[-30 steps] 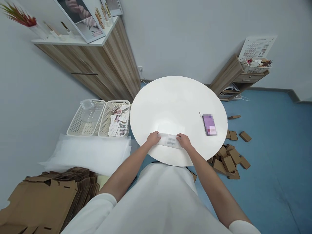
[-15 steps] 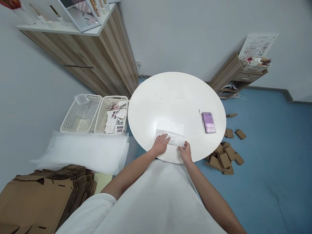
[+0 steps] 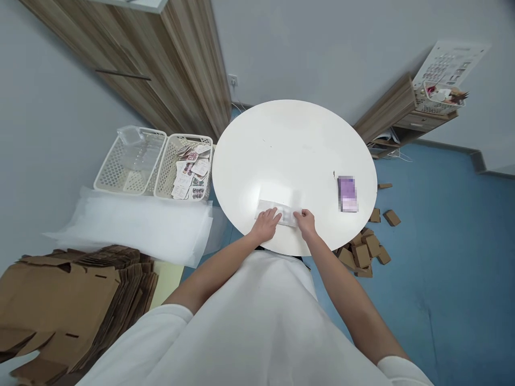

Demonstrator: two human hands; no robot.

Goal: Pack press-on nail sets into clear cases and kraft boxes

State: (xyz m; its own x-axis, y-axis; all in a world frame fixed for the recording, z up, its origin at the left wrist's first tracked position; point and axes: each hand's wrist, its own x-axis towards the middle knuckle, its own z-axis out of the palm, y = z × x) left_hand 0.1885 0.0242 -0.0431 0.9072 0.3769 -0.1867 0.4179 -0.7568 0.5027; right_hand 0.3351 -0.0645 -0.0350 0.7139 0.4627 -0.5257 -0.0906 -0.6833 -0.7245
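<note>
A folded strip of thin white sheet, looking like packing foam (image 3: 287,215), lies near the front edge of the round white table (image 3: 289,139). Something paler shows through its middle, too unclear to name. My left hand (image 3: 265,224) rests on its left part with fingers spread, pressing it to the tabletop. At the strip's right end, the fingers of my right hand (image 3: 306,222) pinch the sheet between thumb and forefinger. A purple, blurred-out item (image 3: 347,193) sits to the right on the same table.
Left of the table stand two white baskets, one with clear plastic packs (image 3: 139,153), one with printed cards (image 3: 189,171). White foam sheets (image 3: 137,220) and stacked flat cardboard boxes (image 3: 52,300) lie nearer. Small brown boxes (image 3: 362,252) are piled on the floor at right.
My right hand has brought the strip's right end up and inward, and the strip looks shorter. My left hand stays on it. The whole view has shifted a little.
</note>
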